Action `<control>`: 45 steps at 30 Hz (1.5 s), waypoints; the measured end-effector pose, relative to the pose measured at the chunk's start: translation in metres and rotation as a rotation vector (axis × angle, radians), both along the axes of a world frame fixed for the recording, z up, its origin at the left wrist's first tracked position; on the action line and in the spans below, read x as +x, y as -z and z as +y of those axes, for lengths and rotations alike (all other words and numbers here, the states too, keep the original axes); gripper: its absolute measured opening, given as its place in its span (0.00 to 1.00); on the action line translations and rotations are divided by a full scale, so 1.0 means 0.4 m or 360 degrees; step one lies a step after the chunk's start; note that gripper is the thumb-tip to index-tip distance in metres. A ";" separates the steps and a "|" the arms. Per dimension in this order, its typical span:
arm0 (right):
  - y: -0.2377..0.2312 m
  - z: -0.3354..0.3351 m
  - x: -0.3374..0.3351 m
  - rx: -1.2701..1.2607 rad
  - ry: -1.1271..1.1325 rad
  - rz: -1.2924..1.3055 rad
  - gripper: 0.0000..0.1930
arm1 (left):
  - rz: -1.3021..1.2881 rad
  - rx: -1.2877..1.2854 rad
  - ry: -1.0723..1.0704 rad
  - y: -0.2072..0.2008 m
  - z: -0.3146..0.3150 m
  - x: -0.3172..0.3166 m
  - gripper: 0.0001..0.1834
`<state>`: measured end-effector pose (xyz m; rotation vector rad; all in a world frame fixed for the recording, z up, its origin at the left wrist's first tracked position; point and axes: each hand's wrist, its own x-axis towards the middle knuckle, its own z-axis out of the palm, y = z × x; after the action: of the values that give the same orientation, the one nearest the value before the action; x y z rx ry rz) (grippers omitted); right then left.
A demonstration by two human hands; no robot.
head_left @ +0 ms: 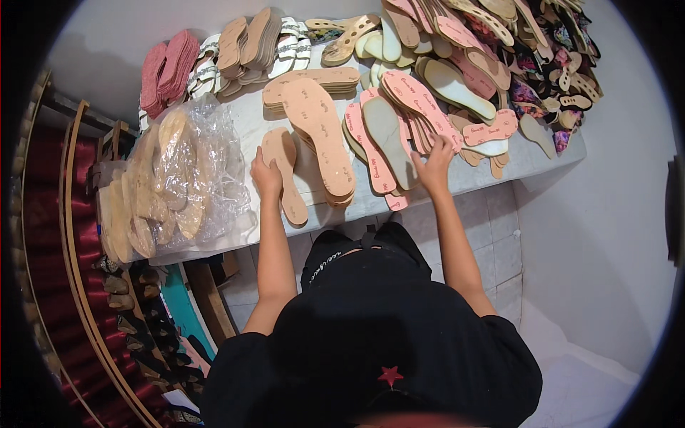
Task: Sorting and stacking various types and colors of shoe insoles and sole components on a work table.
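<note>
My left hand [267, 177] is at the left edge of a tan insole [288, 185] near the table's front, its fingers somewhat apart and touching the side. My right hand [434, 167] holds the near end of a fanned stack of pink insoles [417, 100], thumb on the left and fingers over the right. Left of that stack, a pale grey-green insole [389, 135] lies on a pink insole [354, 128]. Between my hands stands a tall stack of tan insoles [317, 132], with another tan stack [282, 93] lying crosswise behind it.
Clear plastic bags of beige soles [175, 171] cover the table's left end. Dark pink insoles [171, 68] and white strappy uppers [289, 46] line the back. Piled insoles and floral pieces [564, 89] crowd the right. A shoe rack [135, 307] stands below left.
</note>
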<state>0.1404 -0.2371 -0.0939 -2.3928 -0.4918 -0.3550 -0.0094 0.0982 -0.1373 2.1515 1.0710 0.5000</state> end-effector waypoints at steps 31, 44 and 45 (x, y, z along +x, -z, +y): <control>-0.041 -0.065 0.312 -0.0344 -0.0193 0.0680 0.39 | -0.0335 -0.1087 0.0638 -0.031 -0.593 0.404 0.17; -0.064 -0.202 0.398 0.0682 -0.0875 0.1598 0.25 | -0.0368 -0.1049 0.0477 -0.006 -0.643 0.468 0.23; -0.100 -0.227 0.396 0.1002 -0.1116 0.1973 0.22 | -0.0233 -0.0820 0.0535 -0.007 -0.643 0.470 0.25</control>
<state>0.2988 -0.3279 -0.0540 -1.3074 -0.4557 1.0616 0.1787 -0.1588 -0.1345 1.7528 0.6480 0.1909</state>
